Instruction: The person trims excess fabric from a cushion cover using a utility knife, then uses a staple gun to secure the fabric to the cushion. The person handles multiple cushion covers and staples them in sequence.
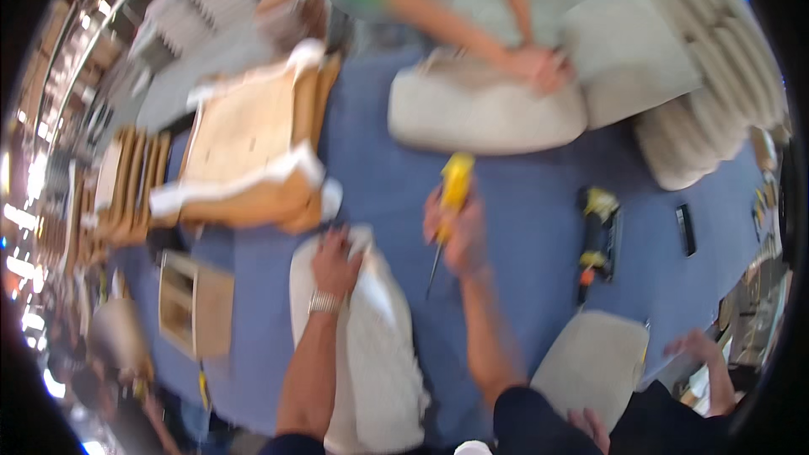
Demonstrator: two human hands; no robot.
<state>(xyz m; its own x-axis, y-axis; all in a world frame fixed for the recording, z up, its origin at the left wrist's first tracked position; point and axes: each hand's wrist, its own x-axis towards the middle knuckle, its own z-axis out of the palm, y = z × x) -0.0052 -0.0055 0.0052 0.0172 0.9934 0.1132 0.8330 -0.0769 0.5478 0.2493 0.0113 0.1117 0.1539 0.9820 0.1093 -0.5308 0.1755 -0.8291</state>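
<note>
A long beige upholstered piece (pixel 383 362) lies in front of me, with loose pale fabric along its right side. My left hand (pixel 337 264), a metal watch band at its wrist, presses on the far end with fingers bent over the fabric; their tips are blurred. Over the blue table (pixel 506 244), to the right of that piece, my right hand (pixel 462 232) is closed round a yellow-handled screwdriver (pixel 456 183). Its thin dark shaft points down out of the bottom of my fist, apart from the upholstery.
Across the table a green-shirted person's hand (pixel 539 69) rests on another beige cushion (pixel 489 114). Wooden panels (pixel 244 135) are stacked left, above a small wooden box (pixel 195 303). A power tool (pixel 597 232) and black object (pixel 686 230) lie right. Near right, another person has a beige panel (pixel 594 362).
</note>
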